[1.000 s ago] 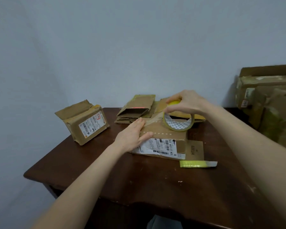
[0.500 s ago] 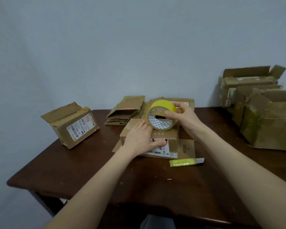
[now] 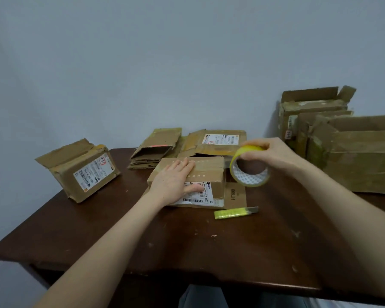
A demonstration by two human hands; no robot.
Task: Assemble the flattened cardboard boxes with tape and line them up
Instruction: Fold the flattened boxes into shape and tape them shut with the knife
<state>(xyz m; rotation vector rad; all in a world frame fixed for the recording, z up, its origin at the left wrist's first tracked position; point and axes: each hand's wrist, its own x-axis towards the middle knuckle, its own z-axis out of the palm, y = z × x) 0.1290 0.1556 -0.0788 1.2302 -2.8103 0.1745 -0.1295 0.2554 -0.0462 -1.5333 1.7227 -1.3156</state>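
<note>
Pressing box (image 3: pixel 211 174) with flat left hand (image 3: pixel 175 182), fingers straight and together; gripping tape roll (image 3: pixel 248 178) just right of box, right hand (image 3: pixel 273 155) fingers curled.

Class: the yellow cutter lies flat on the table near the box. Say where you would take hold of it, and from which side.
Pinch the yellow cutter from above, across the middle of its yellow body, fingers on its two long edges. It lies flat and narrow, and its grey end points right, so fingers are probably best kept left of that.

single head view, looking forward-down over table (image 3: pixel 231 252), close, toward wall (image 3: pixel 187 63).
</note>
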